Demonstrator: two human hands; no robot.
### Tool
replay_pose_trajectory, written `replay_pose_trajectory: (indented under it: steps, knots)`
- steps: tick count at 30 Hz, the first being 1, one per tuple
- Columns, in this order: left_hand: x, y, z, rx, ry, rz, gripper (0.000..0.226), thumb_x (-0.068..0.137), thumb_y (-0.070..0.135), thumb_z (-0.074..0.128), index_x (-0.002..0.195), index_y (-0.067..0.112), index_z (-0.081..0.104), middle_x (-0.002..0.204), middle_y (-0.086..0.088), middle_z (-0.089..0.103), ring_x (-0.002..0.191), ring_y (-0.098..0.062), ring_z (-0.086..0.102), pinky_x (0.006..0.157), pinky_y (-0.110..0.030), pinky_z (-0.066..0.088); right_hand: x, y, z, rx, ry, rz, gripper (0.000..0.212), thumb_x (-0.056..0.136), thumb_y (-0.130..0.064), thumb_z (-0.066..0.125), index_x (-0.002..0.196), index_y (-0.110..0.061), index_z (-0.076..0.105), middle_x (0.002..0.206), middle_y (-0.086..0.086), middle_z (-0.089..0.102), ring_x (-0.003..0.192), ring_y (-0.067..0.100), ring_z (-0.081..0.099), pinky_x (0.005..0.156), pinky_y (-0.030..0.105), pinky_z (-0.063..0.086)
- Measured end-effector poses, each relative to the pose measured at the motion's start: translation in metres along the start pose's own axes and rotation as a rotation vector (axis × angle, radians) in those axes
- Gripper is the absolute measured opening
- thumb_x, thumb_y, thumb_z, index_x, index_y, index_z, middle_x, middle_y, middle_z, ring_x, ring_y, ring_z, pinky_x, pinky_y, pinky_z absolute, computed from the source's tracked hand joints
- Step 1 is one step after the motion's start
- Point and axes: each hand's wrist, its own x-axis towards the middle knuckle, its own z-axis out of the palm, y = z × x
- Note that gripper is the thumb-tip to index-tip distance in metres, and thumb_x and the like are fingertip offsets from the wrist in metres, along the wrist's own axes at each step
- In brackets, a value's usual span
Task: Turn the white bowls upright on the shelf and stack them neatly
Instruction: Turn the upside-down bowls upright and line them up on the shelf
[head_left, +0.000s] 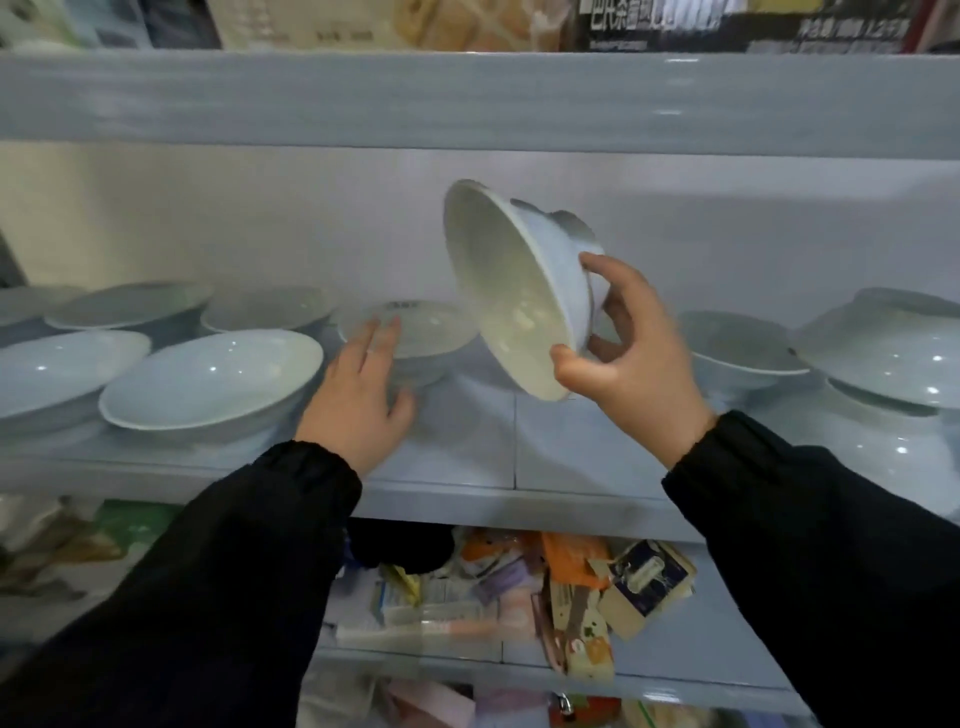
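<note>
While the right hand (628, 358) grips it, held bowl (509, 291): lifted clear of the shelf (467, 441) and tipped on its side. Its mouth faces the left hand, with the thumb on the rim and the fingers curled behind the foot.
Left hand (358, 395): open, fingers straight, holding nothing. It reaches toward the middle stack; blur hides whether the fingertips touch it.
Middle stack (431, 332): just past the left fingertips, between the two hands and below the held bowl. It looks like upright bowls nested together, with a dark label inside the top one.
Shallow bowls (213, 379): on the outer side of the left hand. Several stand mouth up, side by side in two rows rather than in one pile.
Near right bowl (737, 348): just beyond the right hand, apparently upright.
Far pile (883, 353): further out from the right hand. These bowls seem to sit mouth down, one on another, though the edge of the view distorts them.
Done, as judged: most bowls on the left hand's side already stand upright.
In hand, as judged: the held bowl is partway through its turn and probably bound for the middle stack.
Left, as judged: seating this bowl, turning the far pile, and gathering the spread bowls into neat stacks.
Packets (571, 587): on the lower level beneath both wrists, no part of the task.
</note>
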Motion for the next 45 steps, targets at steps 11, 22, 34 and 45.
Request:
replay_pose_trajectory:
  steps: [11,22,34,45]
  knots:
    - [-0.017,-0.003,-0.114,0.047,0.041,-0.009,0.068,0.091,0.04,0.05,0.154,0.029,0.026,0.133,-0.003,0.054,0.123,-0.025,0.045,0.1,-0.034,0.035,-0.027,0.016,0.067,0.851,0.076,0.798,0.04,0.092,-0.016,0.048,0.131,-0.011,0.054,0.131,0.027,0.058,0.118,0.045,0.058,0.08,0.054,0.058]
    - [-0.038,-0.036,-0.133,0.054,0.037,-0.019,0.064,0.093,0.035,0.054,0.151,0.022,0.031,0.135,-0.001,0.051,0.128,-0.019,0.041,0.102,-0.026,0.028,-0.038,0.004,0.106,0.797,0.089,0.942,0.051,0.083,-0.003,0.037,0.131,-0.004,0.051,0.135,0.032,0.052,0.052,0.023,0.06,0.074,0.075,0.05]
    - [-0.051,-0.044,-0.135,0.072,-0.009,0.089,0.067,0.09,0.046,0.042,0.149,0.018,0.032,0.137,0.0,0.051,0.131,-0.017,0.041,0.108,-0.024,0.026,-0.025,-0.005,0.118,0.57,0.052,0.853,0.059,0.083,0.01,0.027,0.13,-0.016,0.05,0.12,0.016,0.062,0.097,0.046,0.064,0.063,0.068,0.054]
    - [-0.057,-0.052,-0.144,0.129,-0.043,0.105,0.068,0.091,0.044,0.047,0.152,0.018,0.031,0.132,-0.001,0.054,0.124,-0.014,0.039,0.104,-0.017,0.019,-0.003,0.014,0.133,0.518,0.101,0.846,0.066,0.077,0.011,0.03,0.132,-0.015,0.055,0.117,0.018,0.069,0.096,0.048,0.068,0.066,0.069,0.054]
